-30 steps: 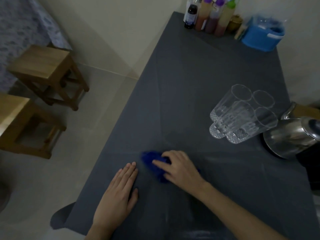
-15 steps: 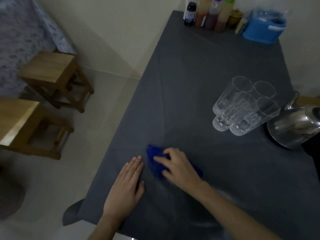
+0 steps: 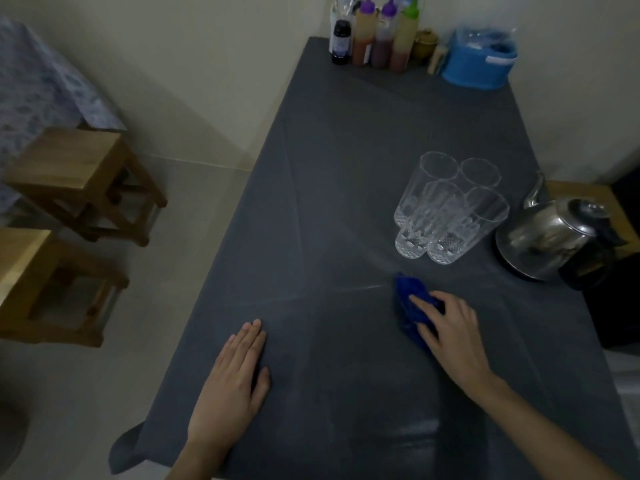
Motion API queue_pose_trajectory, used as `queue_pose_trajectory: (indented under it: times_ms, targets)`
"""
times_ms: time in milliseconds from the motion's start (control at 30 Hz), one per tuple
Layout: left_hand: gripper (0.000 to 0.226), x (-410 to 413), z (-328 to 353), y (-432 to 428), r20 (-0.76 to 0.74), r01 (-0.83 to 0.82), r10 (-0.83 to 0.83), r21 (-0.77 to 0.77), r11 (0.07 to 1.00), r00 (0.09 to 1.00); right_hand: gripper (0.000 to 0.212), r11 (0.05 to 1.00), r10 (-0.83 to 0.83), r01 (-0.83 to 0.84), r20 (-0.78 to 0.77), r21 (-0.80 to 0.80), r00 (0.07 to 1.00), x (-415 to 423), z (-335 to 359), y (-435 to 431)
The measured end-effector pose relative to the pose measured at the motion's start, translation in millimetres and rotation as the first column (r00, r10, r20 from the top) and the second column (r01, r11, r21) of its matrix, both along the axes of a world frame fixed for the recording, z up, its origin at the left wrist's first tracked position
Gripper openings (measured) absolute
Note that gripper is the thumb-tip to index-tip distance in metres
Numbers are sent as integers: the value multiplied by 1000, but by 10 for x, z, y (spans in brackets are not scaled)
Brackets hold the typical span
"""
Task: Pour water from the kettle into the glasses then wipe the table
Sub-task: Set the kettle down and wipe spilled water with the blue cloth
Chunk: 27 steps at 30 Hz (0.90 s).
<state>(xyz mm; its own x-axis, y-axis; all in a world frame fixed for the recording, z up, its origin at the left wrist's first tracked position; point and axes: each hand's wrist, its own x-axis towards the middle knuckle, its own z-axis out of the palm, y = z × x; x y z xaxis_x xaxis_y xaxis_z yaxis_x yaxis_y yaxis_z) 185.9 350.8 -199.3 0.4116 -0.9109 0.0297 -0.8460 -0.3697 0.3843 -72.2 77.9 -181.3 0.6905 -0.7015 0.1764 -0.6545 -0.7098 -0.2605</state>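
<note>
A dark grey cloth covers the table (image 3: 363,140). My right hand (image 3: 450,334) presses a crumpled blue rag (image 3: 410,299) flat against the cloth, just in front of several clear glasses (image 3: 446,213) that stand close together. A steel kettle (image 3: 550,237) with a black handle stands to the right of the glasses. My left hand (image 3: 235,386) lies flat on the cloth near the table's front left edge, fingers together, holding nothing. Damp streaks show on the cloth around the rag.
Several sauce bottles (image 3: 377,39) and a blue plastic container (image 3: 478,64) stand at the table's far end against the wall. Two wooden stools (image 3: 79,174) stand on the floor to the left. The table's left edge drops to the tiled floor.
My right hand has slid the blue rag to the right, away from my left hand and toward the glasses. My left hand stays flat on the cloth.
</note>
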Motion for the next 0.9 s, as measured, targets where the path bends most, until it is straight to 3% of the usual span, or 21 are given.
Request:
queue_pose_trajectory:
  times_ms: [133,300,433,533,733,900]
  targets:
    - [55,-4,-26,-2,-7,-4,4,-36,999,1000,55,973,200,-205,57,104,978,183,-98,21]
    - [55,5,-26,-3,3,-9,9,-32,999,1000,52,865,482,-480,29,146,876,858,-82,273]
    - [56,17,-20,-3,8,3,-3,-13,1000,1000,47,790,595,-593,40,156,803,1258,-156,779]
    - [56,13,7,4,19,21,-21,19,1000,1000,44,747,647,-640,23,179,762,1071,-177,969]
    - [58,-11,91,-10,6,16,-17,39,999,1000,42,824,555,-544,-37,159,831,-89,-86,725]
    - [59,-33,101,-3,11,18,-18,50,999,1000,48,974,165,-151,-72,170,984,-1356,37,462]
